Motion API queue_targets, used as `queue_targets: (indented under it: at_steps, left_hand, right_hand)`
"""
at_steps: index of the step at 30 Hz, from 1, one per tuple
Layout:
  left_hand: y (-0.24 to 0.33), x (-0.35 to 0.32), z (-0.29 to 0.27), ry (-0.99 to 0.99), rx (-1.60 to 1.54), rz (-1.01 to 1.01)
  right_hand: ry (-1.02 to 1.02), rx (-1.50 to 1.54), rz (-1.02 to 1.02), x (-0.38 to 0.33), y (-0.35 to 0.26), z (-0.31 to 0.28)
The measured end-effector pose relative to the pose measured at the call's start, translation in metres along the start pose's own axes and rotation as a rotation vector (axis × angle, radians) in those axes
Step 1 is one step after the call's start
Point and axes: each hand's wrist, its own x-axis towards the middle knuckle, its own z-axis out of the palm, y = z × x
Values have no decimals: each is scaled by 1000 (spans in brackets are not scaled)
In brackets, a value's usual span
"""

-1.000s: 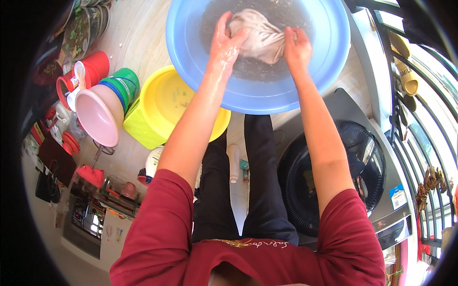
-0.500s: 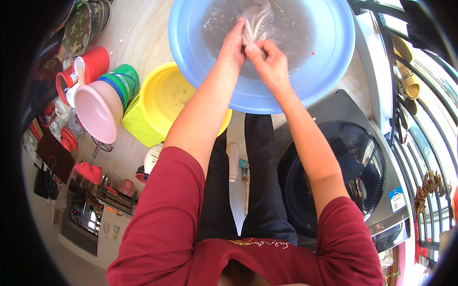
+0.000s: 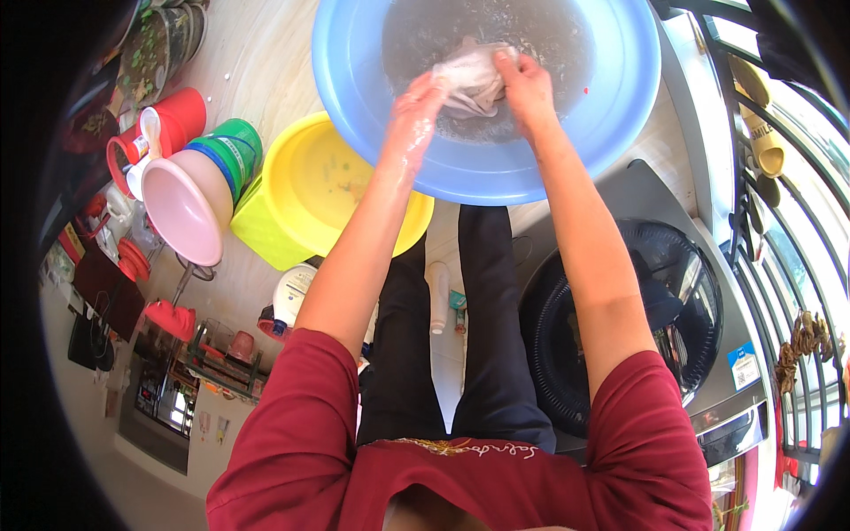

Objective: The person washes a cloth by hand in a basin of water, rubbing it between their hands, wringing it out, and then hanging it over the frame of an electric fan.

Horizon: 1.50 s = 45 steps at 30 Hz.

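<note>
The left arm [image 3: 354, 239] and right arm [image 3: 600, 239] stretch out in front. The left hand [image 3: 413, 115] looks wet and shiny. The right hand [image 3: 531, 96] is curled in a pinch. They are close together, but apart.

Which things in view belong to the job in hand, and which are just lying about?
In use:
pale cloth, gripped by left hand and right hand
blue basin
murky water in that basin

Apparently idle, lying or standing about (neither hand touches them):
yellow basin
pink basin
green bucket
red bucket
machine with round dark lid
</note>
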Motion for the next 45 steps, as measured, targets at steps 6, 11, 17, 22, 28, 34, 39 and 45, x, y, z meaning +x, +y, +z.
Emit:
queue_targets:
  at_steps: [6,11,17,22,28,34,39,45]
  left_hand:
    - [18,4,1,101,-203,64]
    - [43,12,19,98,-263,164]
    - [24,45,4,23,325,-193]
    - [-33,88,-14,156,986,476]
    - [8,87,25,-318,1502,292]
    - [12,98,9,-221,1521,-49]
    - [30,77,-30,-182,630,151]
    - [86,65,-53,-278,77,173]
  right_hand:
    - [408,267,-92,-18,-22,-17]
    - [564,-141,-465,-41,-41,-26]
    - [343,-186,-285,-22,-15,-44]
    - [30,-1241,-862,-5,11,-30]
    - [266,-1112,-702,23,38,-52]
    - [251,-581,-170,-1,2,-69]
    - [238,-232,-356,-35,-30,-67]
    - [311,-172,-581,-54,-94,-77]
